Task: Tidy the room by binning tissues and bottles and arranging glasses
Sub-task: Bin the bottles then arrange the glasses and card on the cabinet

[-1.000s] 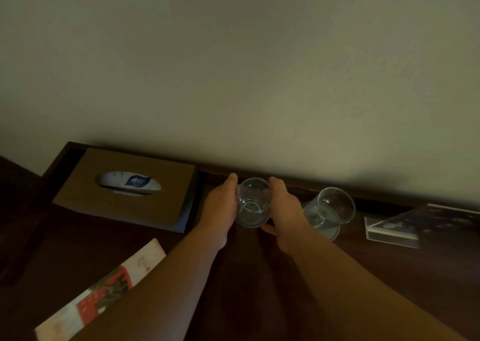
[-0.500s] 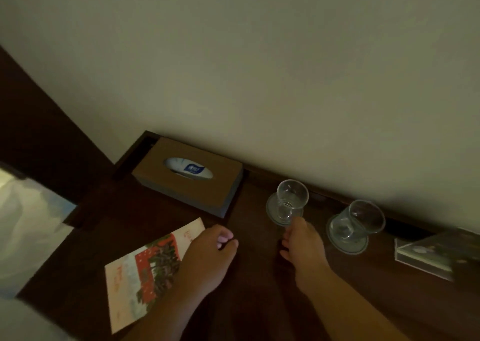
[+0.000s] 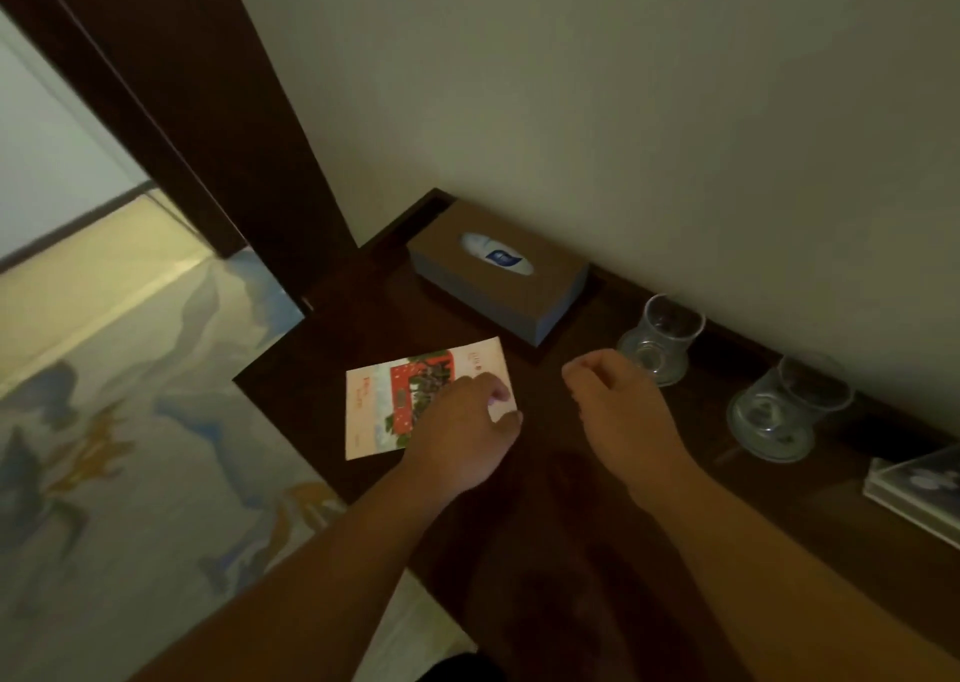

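Note:
Two clear glasses stand on round coasters near the wall on a dark wooden table (image 3: 545,551): one glass (image 3: 662,338) beside the tissue box, the other glass (image 3: 789,406) further right. My right hand (image 3: 618,411) hovers just left of the nearer glass, fingers loosely curled, holding nothing. My left hand (image 3: 462,427) rests with curled fingers on the right edge of a red and white leaflet (image 3: 400,401). A brown tissue box (image 3: 498,271) sits by the wall, a tissue showing in its slot.
A clear acrylic stand (image 3: 914,489) lies at the table's right edge. A dark wooden door frame (image 3: 182,125) rises to the left. Patterned carpet (image 3: 104,447) covers the floor left of the table.
Both hands let go of the left glass, which now stands on its coaster. They drew back toward me, the left onto the leaflet. The view swung left and down.

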